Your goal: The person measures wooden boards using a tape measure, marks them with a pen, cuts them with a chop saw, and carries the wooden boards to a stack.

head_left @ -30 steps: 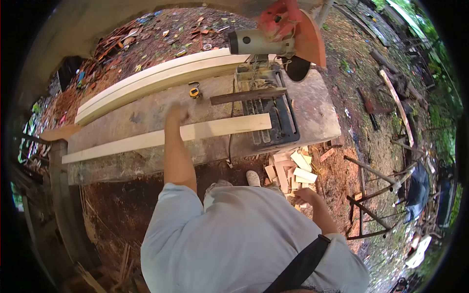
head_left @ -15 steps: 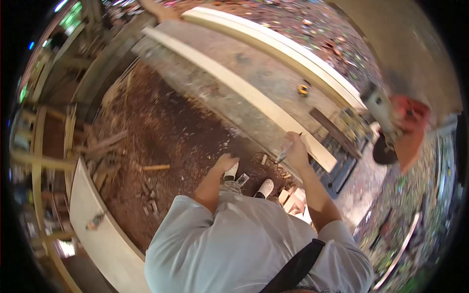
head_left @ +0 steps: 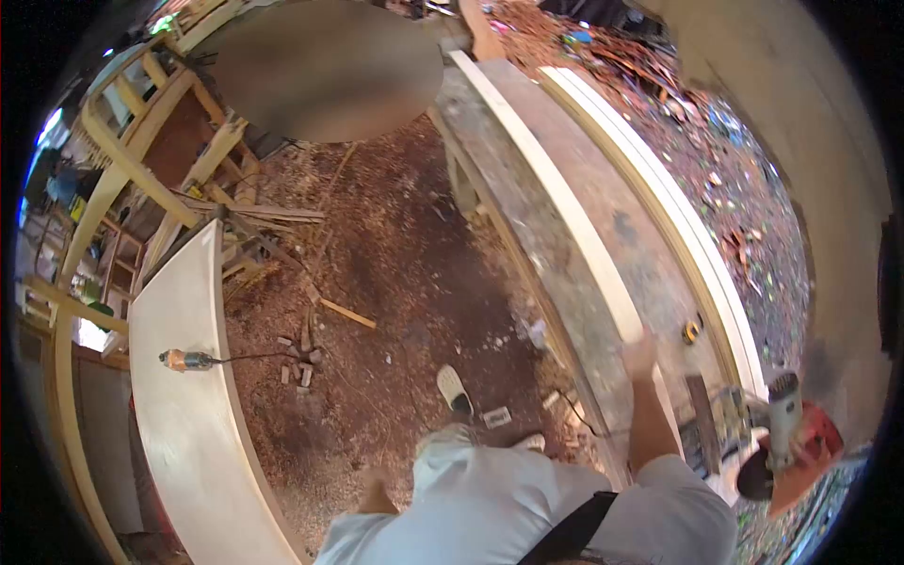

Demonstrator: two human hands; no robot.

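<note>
My right hand (head_left: 640, 356) is at the near part of a long, narrow pale board (head_left: 568, 202) that lies along a grey workbench (head_left: 535, 226). The hand is smeared by motion, so its fingers and anything in them cannot be made out. Low over the floor, left of my legs, is my left hand (head_left: 375, 492), blurred and partly cut off by my body; its fingers do not show clearly. A yellow and black tape measure (head_left: 692, 331) rests on the bench to the right of the board. Beyond it lie thicker pale planks (head_left: 650, 188).
A red and grey power saw (head_left: 791, 438) stands at the bench's right end, by a dark wood strip (head_left: 702, 424). On a pale panel (head_left: 188, 433) at left lies an orange corded power tool (head_left: 186, 360). Wooden frames (head_left: 141, 160) stand behind it. Wood shavings, blocks and a cord lie on the floor.
My view has turned left, showing more of the floor and frames. My right hand stays at the narrow board; the slim, pen-like thing seen in it before is no longer discernible. My left hand has lowered.
</note>
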